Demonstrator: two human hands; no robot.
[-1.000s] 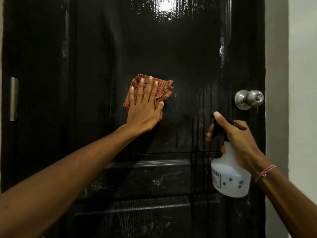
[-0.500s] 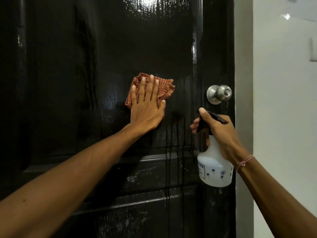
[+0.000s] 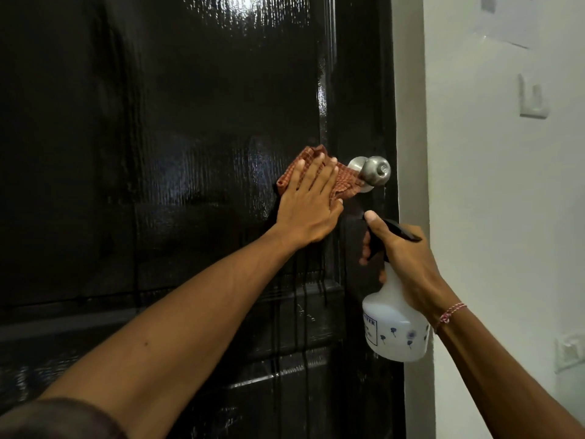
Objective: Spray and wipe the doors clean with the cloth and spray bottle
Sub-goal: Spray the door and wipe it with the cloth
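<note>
A glossy black door (image 3: 190, 137) fills most of the view, wet with drip streaks below the middle. My left hand (image 3: 308, 204) presses an orange checked cloth (image 3: 343, 182) flat against the door with straight fingers, right beside the silver door knob (image 3: 375, 171); the cloth's edge touches the knob's base. My right hand (image 3: 402, 258) grips the black trigger head of a white spray bottle (image 3: 394, 327), held upright just below the knob, its nozzle towards the door.
A pale door frame (image 3: 411, 153) and white wall (image 3: 506, 201) stand to the right. On the wall are a white hook (image 3: 533, 99) and a switch plate (image 3: 569, 351) lower down.
My left hand slid the cloth to the right across the door until it reached the knob. The view shifted right. The right hand keeps holding the bottle under the knob.
</note>
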